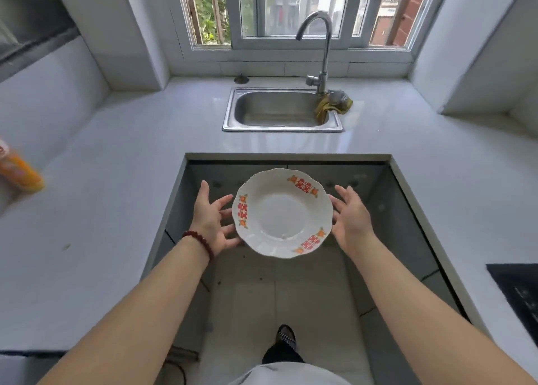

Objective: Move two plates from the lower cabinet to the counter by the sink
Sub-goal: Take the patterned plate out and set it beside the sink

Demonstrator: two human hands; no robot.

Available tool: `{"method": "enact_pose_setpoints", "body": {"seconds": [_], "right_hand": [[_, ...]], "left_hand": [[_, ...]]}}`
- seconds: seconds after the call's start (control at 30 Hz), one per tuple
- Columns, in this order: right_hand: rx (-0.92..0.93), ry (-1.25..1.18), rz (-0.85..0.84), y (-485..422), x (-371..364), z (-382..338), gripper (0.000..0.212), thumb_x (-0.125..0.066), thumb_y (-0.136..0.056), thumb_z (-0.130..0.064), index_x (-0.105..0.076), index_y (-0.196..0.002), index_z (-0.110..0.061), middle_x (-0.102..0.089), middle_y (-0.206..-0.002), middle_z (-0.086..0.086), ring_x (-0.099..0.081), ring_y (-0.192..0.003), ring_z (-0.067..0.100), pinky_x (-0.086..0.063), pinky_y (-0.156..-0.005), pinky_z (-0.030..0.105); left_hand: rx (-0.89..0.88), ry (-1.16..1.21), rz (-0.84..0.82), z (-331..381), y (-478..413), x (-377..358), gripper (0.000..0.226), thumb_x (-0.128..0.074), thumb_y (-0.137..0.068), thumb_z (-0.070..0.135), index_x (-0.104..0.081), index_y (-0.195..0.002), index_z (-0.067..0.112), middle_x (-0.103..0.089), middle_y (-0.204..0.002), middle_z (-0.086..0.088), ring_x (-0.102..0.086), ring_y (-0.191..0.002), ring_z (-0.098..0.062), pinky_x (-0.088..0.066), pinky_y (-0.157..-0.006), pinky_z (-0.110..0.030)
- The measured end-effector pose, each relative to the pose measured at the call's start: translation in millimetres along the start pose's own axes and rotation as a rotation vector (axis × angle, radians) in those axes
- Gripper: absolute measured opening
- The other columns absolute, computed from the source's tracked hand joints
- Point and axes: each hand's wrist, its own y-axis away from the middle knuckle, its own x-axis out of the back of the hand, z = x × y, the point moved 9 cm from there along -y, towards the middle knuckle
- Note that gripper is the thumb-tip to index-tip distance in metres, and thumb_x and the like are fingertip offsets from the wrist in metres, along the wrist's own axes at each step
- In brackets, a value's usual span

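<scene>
A white scalloped plate (281, 213) with red and orange marks on its rim is held level in front of me, below the counter's front edge. My left hand (212, 218) grips its left rim, fingers under the edge. My right hand (350, 217) holds the right rim in the same way. Whether a second plate lies under this one is hidden. The white counter (139, 157) wraps around me, and the steel sink (281, 109) sits in it straight ahead. The lower cabinet fronts (387, 198) are dark grey behind the plate.
A curved tap (321, 50) stands at the sink's back right, with a yellow cloth (332, 108) draped on the sink corner. An orange bottle (17, 169) is at the far left of the counter. A black hob (521, 297) lies at the right edge. A window is behind.
</scene>
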Motion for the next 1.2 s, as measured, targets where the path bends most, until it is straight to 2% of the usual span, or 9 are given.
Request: {"method": "enact_pose_setpoints", "body": {"seconds": [0.23,0.57,0.7,0.77,0.83,0.93,1.03,1.13,1.2], "right_hand": [[-0.024,0.042,-0.045,-116.0,-50.3,-47.5,0.051,-0.034,-0.096,-0.046,-0.037,-0.142,-0.024,-0.044,-0.144,0.007,-0.043,-0.129,0.028,-0.029,-0.11,0.054],[-0.066,0.114,-0.057,-248.9,-153.6,-70.4,0.045,-0.034,-0.097,-0.044,-0.042,-0.137,-0.025,-0.049,-0.134,0.003,-0.047,-0.122,0.028,-0.035,-0.106,0.053],[-0.039,0.107,-0.098,-309.4,-218.2,-85.5,0.029,-0.037,-0.094,-0.038,-0.059,-0.106,-0.024,-0.06,-0.102,-0.005,-0.055,-0.098,0.02,-0.046,-0.084,0.042],[-0.044,0.118,-0.087,-339.2,-249.4,-93.5,0.026,-0.037,-0.094,-0.04,-0.059,-0.095,-0.027,-0.061,-0.099,-0.006,-0.055,-0.1,0.021,-0.042,-0.09,0.045],[-0.051,0.14,-0.057,-366.8,-276.0,-100.1,0.03,-0.038,-0.094,-0.043,-0.058,-0.108,-0.025,-0.061,-0.108,-0.002,-0.054,-0.11,0.024,-0.04,-0.099,0.049],[-0.056,0.128,-0.045,-403.1,-316.9,-108.2,0.041,-0.041,-0.093,-0.044,-0.05,-0.129,-0.026,-0.057,-0.124,0.002,-0.052,-0.119,0.027,-0.039,-0.103,0.051],[-0.095,0.126,-0.045,-430.3,-350.0,-105.6,0.04,-0.042,-0.093,-0.043,-0.05,-0.129,-0.027,-0.055,-0.127,0.001,-0.051,-0.118,0.024,-0.04,-0.096,0.046],[-0.113,0.142,-0.058,-454.6,-376.7,-103.0,0.038,-0.041,-0.094,-0.043,-0.051,-0.126,-0.026,-0.059,-0.12,0.001,-0.053,-0.112,0.022,-0.042,-0.089,0.045],[-0.117,0.155,-0.068,-469.6,-392.2,-102.8,0.031,-0.042,-0.094,-0.042,-0.058,-0.115,-0.025,-0.063,-0.111,0.0,-0.056,-0.105,0.021,-0.044,-0.083,0.043]], "left_hand": [[-0.026,0.086,0.01,76.4,-82.4,-34.4,0.078,-0.025,-0.079,0.076,-0.049,-0.131,0.023,-0.05,-0.132,-0.009,-0.055,-0.103,-0.032,-0.047,-0.067,-0.045],[-0.098,0.16,0.078,174.3,-201.8,-23.6,0.069,-0.028,-0.083,0.07,-0.049,-0.129,0.023,-0.051,-0.133,-0.007,-0.05,-0.115,-0.032,-0.043,-0.091,-0.052],[-0.109,0.194,0.087,233.0,-264.2,-12.3,0.064,-0.03,-0.083,0.068,-0.052,-0.124,0.023,-0.053,-0.128,-0.006,-0.053,-0.111,-0.032,-0.049,-0.085,-0.05],[-0.106,0.174,0.087,266.4,-291.3,-6.1,0.063,-0.03,-0.084,0.067,-0.051,-0.123,0.023,-0.053,-0.127,-0.005,-0.054,-0.11,-0.032,-0.049,-0.087,-0.051],[-0.092,0.168,0.078,296.0,-316.6,0.9,0.063,-0.03,-0.083,0.067,-0.052,-0.123,0.023,-0.053,-0.128,-0.004,-0.055,-0.11,-0.031,-0.047,-0.092,-0.051],[-0.092,0.167,0.046,338.5,-351.5,11.7,0.062,-0.032,-0.083,0.066,-0.053,-0.121,0.022,-0.053,-0.128,-0.004,-0.057,-0.11,-0.029,-0.045,-0.095,-0.049],[-0.079,0.165,0.053,366.2,-378.3,24.9,0.064,-0.031,-0.083,0.066,-0.052,-0.124,0.022,-0.053,-0.129,-0.003,-0.057,-0.11,-0.028,-0.044,-0.096,-0.047],[-0.069,0.178,0.057,386.7,-400.3,34.6,0.067,-0.031,-0.083,0.066,-0.049,-0.128,0.021,-0.053,-0.13,-0.004,-0.058,-0.109,-0.028,-0.045,-0.094,-0.046],[-0.063,0.19,0.063,398.0,-412.6,39.6,0.068,-0.031,-0.083,0.066,-0.048,-0.131,0.021,-0.052,-0.13,-0.005,-0.058,-0.108,-0.029,-0.046,-0.092,-0.046]]}}
